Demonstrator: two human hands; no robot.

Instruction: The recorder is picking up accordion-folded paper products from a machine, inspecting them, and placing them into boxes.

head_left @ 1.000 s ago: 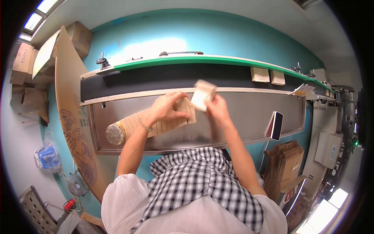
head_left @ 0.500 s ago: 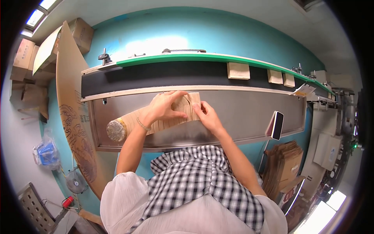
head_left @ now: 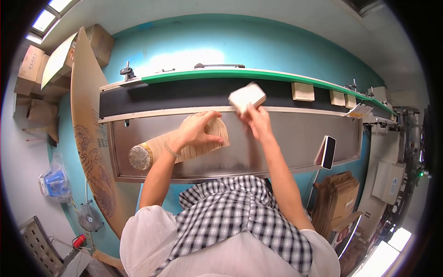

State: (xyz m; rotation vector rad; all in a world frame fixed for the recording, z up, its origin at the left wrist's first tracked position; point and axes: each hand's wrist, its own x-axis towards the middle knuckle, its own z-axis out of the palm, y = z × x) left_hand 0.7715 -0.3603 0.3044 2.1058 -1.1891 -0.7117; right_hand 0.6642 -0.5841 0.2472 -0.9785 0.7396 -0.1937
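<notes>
A long row of thin tan paper-like stacks (head_left: 198,150) lies slantwise on the steel tray table (head_left: 295,138). My left hand (head_left: 196,129) spans the right end of this row, fingers on the far side and thumb on the near side. At the row's left end is a round, clear-wrapped end piece (head_left: 140,157). My right hand (head_left: 258,122) grips a squarish tan stack (head_left: 248,97) by its near edge, holding it up over the black conveyor belt (head_left: 184,94). That stack is slightly blurred and tilted.
Several similar tan blocks (head_left: 302,92) sit on the belt to the right, against the green guide rail (head_left: 207,75). A phone (head_left: 328,152) stands at the table's right. A large cardboard sheet (head_left: 87,115) rises at the left. Flattened cartons (head_left: 337,198) lean below right.
My right hand has taken a stack off the row's right end and moved it up and away over the belt. The blocks on the belt have shifted right. My left hand stays on the row.
</notes>
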